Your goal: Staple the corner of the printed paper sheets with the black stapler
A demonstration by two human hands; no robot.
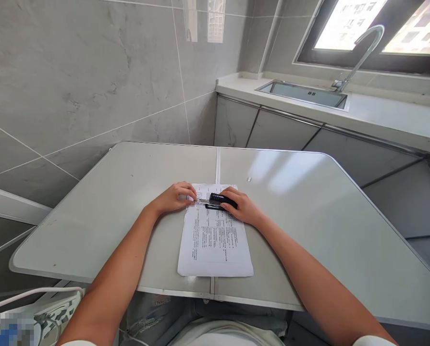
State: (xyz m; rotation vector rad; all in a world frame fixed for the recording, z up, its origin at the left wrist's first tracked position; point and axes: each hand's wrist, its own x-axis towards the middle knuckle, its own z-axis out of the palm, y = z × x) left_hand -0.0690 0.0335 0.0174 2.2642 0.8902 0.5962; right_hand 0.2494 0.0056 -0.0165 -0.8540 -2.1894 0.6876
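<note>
A printed sheet of paper (215, 240) lies on the grey folding table (128, 192) in front of me. A black stapler (218, 200) rests across the upper part of the sheet. My right hand (241, 206) is closed over the stapler's right end. My left hand (173, 198) sits at the sheet's upper left edge, fingers curled and touching the stapler's metal front end and the paper.
A small white scrap (249, 179) lies on the table beyond the sheet. A counter with a steel sink (301, 93) and tap (362, 53) runs along the right wall. Tiled wall stands behind the table. A white cable and power strip (56, 307) lie at lower left.
</note>
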